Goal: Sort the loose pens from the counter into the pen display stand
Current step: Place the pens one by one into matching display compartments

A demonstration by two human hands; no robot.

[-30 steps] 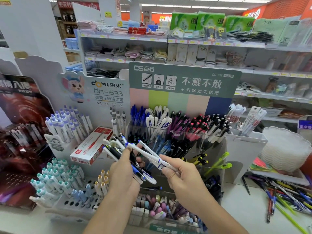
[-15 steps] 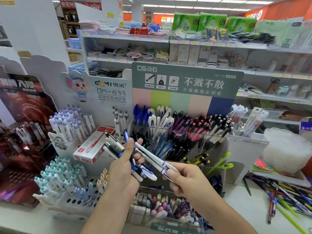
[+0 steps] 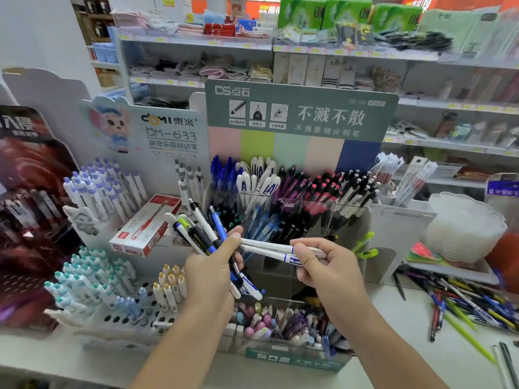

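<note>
Left hand [image 3: 209, 272]: fingers curled round a mixed bundle of pens [image 3: 206, 237], which fan up and to the left above the fist and stick out below it toward the lower right. Bundle includes white, black, blue and one yellow-tipped barrel.

Right hand [image 3: 327, 266]: thumb and fingers pinch two white pens with blue markings [image 3: 269, 249]. These lie nearly level, their left ends reaching the left hand's thumb; whether they are still part of the bundle cannot be told.

Both hands are held in front of the pen display stand [image 3: 302, 119], below its green header board. Stand compartments hold upright pens grouped by colour: blue at left, then white, purple, pink-tipped, black and white at right.

Loose pens [image 3: 471, 306] lie in a scattered heap on the worktop [image 3: 415, 352], well to the right of the hands. Just left of the stand, a red and white pen box [image 3: 144, 226] rests tilted against a neighbouring rack of capped pens [image 3: 102, 189].
</note>
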